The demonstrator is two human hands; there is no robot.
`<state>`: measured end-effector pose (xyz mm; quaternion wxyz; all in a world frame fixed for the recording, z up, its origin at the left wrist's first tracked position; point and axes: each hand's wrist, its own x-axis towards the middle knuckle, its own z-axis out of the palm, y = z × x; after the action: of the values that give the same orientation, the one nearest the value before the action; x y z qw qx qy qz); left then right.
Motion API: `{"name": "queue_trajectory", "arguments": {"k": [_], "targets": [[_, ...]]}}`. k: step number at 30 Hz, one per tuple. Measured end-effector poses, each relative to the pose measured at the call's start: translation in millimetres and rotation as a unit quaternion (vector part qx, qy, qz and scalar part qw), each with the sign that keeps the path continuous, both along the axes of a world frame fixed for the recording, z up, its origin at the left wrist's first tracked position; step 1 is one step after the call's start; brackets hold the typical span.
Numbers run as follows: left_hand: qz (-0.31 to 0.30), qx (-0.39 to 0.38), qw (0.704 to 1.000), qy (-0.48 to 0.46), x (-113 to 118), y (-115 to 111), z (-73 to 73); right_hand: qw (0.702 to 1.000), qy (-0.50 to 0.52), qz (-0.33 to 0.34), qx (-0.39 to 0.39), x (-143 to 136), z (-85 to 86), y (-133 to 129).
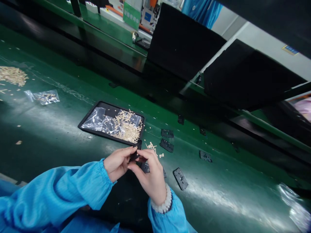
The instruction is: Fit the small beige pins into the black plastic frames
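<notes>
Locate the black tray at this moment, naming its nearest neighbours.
In the head view, the black tray lies left of centre on the green work surface, just beyond the left hand and right of a small clear bag.

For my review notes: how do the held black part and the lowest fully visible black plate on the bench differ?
The held part is in the left hand and right hand; the plate lies on the bench. Hands partly hide the held part; the plate's face shows uncovered. Both are black.

A green sign (132, 16) reads "设备使用中" in white.
</notes>
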<state>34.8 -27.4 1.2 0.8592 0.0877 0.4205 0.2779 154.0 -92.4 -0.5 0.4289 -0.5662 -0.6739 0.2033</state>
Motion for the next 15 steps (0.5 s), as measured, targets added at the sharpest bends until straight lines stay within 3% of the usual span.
{"name": "queue_trajectory", "arguments": {"k": [3, 6, 11, 13, 15], "targets": [[-0.01, -0.02, 1.0, 0.004, 0, 1, -1.5, 1.0, -0.003, 0.017, -0.006, 18, 9.0, 3], [-0.042, -0.05, 0.998, -0.015, 2, 1, -1.1, 0.997, -0.08, 0.014, -0.003, 38, 15.6, 12], [-0.093, -0.097, 0.991, -0.027, 4, 1, -0.5, 0.993, -0.085, 0.075, -0.043, 50, 11.6, 26], [-0.094, -0.102, 0.99, -0.023, 3, 1, -3.7, 0.993, -0.088, 0.059, -0.056, 52, 7.1, 30], [-0.093, -0.099, 0.991, -0.02, 3, 2, -8.5, 0.99, -0.13, -0.001, -0.061, 60, 3.2, 37]]}}
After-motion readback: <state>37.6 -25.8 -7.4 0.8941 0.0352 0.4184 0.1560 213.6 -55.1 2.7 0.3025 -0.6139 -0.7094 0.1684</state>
